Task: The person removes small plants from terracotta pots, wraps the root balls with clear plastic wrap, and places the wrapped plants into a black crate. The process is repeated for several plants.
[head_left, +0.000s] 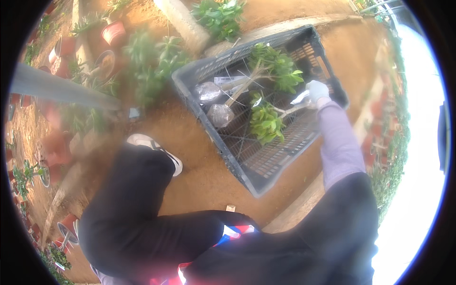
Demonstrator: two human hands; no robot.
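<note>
Since the crate serves as the landmark, every place below is told against it.

Crate: a dark grey plastic crate (pixel 266 166) with latticed floor and walls, standing on reddish earth, tilted in the fisheye view.

Right hand: the gloved right hand (pixel 316 92), on a lilac sleeve, reaches over the crate's right wall and is closed on the root end of a seedling (pixel 275 116).

Left hand: not visible anywhere; whether it is open or closed cannot be told.

Held seedling, place: inside the crate, near its right wall, lying across the floor with its leaves toward the crate's middle.

Held seedling, looks: a pale, bare woody stem ending in a rosette of fleshy green leaves; something whitish, perhaps wrapping, shows at the gripped end.

Held seedling, handling: likely light; the stem looks stiff enough to lift by, while the leaves look soft and easily bruised, so the bare stem near the root end seems the best hold.

Second seedling: another plant (pixel 273 64) lies deeper in the crate, toward its far corner, leaves pointing away.

Wrapped root balls: two clear-wrapped lumps (pixel 213 102) rest by the crate's left wall.

Outside the crate: potted plants (pixel 114 33) stand well beyond its left wall; a white shoe (pixel 154 147) is planted near its left corner.
</note>
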